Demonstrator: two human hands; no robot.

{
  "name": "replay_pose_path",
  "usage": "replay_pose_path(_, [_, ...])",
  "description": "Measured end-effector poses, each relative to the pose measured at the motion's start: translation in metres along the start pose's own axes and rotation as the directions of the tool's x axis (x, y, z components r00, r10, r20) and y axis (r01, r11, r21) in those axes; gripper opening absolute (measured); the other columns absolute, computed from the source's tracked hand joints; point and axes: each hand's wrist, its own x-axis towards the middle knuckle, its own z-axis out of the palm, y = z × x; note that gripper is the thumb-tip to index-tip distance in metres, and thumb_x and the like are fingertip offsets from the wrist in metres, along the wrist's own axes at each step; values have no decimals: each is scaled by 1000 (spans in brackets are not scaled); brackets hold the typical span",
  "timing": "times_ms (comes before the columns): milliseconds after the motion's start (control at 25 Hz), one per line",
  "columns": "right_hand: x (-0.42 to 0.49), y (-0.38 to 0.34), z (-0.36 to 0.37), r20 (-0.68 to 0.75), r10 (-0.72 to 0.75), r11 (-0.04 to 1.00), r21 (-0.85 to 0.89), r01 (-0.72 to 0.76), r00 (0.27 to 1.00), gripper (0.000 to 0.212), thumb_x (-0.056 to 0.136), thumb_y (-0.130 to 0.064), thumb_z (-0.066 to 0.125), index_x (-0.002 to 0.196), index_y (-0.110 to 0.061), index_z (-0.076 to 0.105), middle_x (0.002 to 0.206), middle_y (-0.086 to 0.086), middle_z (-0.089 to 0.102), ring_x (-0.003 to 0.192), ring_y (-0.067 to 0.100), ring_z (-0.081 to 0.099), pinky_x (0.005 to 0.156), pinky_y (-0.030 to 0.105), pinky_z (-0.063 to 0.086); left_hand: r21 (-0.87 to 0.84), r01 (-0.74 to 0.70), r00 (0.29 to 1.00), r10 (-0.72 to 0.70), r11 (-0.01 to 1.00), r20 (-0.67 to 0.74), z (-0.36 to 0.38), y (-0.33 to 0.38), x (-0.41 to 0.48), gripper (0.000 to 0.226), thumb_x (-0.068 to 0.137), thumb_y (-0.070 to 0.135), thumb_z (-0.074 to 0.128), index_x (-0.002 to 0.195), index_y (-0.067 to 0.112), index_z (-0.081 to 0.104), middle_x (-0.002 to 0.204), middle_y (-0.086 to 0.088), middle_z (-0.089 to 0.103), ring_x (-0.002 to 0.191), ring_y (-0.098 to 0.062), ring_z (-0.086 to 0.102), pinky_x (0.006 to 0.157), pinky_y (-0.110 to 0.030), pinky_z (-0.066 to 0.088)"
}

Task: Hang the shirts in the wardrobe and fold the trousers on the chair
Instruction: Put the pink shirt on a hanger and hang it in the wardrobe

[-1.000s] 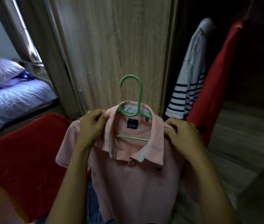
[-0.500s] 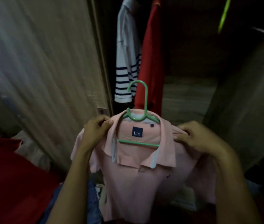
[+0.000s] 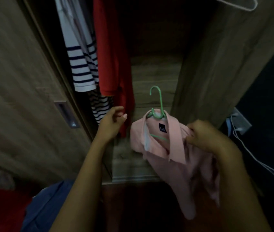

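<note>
An open wooden wardrobe (image 3: 216,64) fills the dim view, seen from above. Its door (image 3: 19,81) takes up the left side, with a recessed handle (image 3: 65,115) near its edge. Inside, at the left, hangs a white and navy striped shirt (image 3: 82,67). A red shirt (image 3: 111,56) hangs against its right side. To the right of these the inside is dark, with wooden boards (image 3: 154,77) lower down. A blue cloth (image 3: 49,203) and a red cloth (image 3: 2,210) lie at the lower left. A white cable (image 3: 258,162) runs through the dark area outside the wardrobe's right wall. Part of a white hanger (image 3: 243,5) shows in the top right corner.

Both forearms reach up from the bottom edge. The left hand (image 3: 112,121) is raised in front of the red shirt's lower edge. It holds nothing, its fingers loosely curled and the thumb apart. Whether it touches the red shirt cannot be told. The right hand (image 3: 205,136) is clenched around a bunch of the pink shirt (image 3: 174,158) at the shoulder, just beside the collar.

The pink shirt is low in front of the wardrobe's open bay, near the right wall, between the two hands. It sits on a green hanger (image 3: 158,104) whose hook stands up in open air. The polo collar is folded down, with a dark blue label inside the neck, its lettering blurred. The body droops crumpled toward the lower right.
</note>
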Motion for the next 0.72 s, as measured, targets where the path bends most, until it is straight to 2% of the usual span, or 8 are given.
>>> replay_pose_path(80, [5,-8,12,-77,73,997,-9,-74,994,7,80,-13,61,75,-10,59,90,19,65,90,35,63,65,26,39,-41,-8,999,6,999,-50,-10,7,3,32,92,11,57,123,1,55,97,-9,59,70,10,56,68,-2,42])
replay_pose_path(160, [10,-22,17,-125,166,986,11,-166,978,17,86,-12,56,98,-2,62,105,24,63,98,37,61,72,30,43,-33,-68,987,63,997,-151,-28,16,8,26,93,14,57,118,6,58,97,-7,63,73,10,59,76,-11,49])
replay_pose_path(240, [16,-36,14,-191,234,972,74,-224,953,23,90,-11,50,108,0,60,109,23,62,100,37,60,76,32,45,-8,-152,952,144,988,-271,-47,26,13,21,92,20,57,111,15,62,99,-5,68,87,-6,65,86,-33,54])
replay_pose_path(280, [20,-45,8,-230,245,969,97,-228,942,24,91,-10,47,109,0,59,110,23,61,101,38,60,78,33,46,2,-196,927,186,981,-326,-58,34,16,18,91,21,55,107,17,62,99,-3,69,91,-13,66,87,-36,54])
replay_pose_path(400, [34,-72,-14,-336,214,975,131,-179,917,25,92,-8,43,108,0,60,110,24,61,102,40,59,81,37,48,43,-335,824,315,941,-471,-83,68,24,16,91,14,53,103,15,63,95,3,67,91,-11,63,83,-23,51])
replay_pose_path(520, [45,-108,-52,-378,169,979,174,-110,910,22,95,-7,44,108,2,59,101,19,61,93,35,60,70,30,41,215,-435,635,468,874,-614,-113,107,36,20,92,10,54,110,8,63,105,-4,64,96,-9,59,84,-13,44])
replay_pose_path(640, [60,-138,-90,-424,178,968,238,-81,888,17,96,-11,45,106,-2,56,71,3,42,59,13,42,51,22,33,357,-466,524,578,809,-626,-145,139,55,37,94,9,52,131,7,51,133,-7,52,123,-11,47,104,-17,36])
replay_pose_path(720, [72,-152,-115,-471,150,976,213,-53,869,18,96,-11,45,109,-3,55,79,5,49,67,15,49,51,21,35,424,-441,502,609,791,-615,-165,158,71,51,95,12,52,143,10,36,150,-7,35,138,-15,32,114,-22,25])
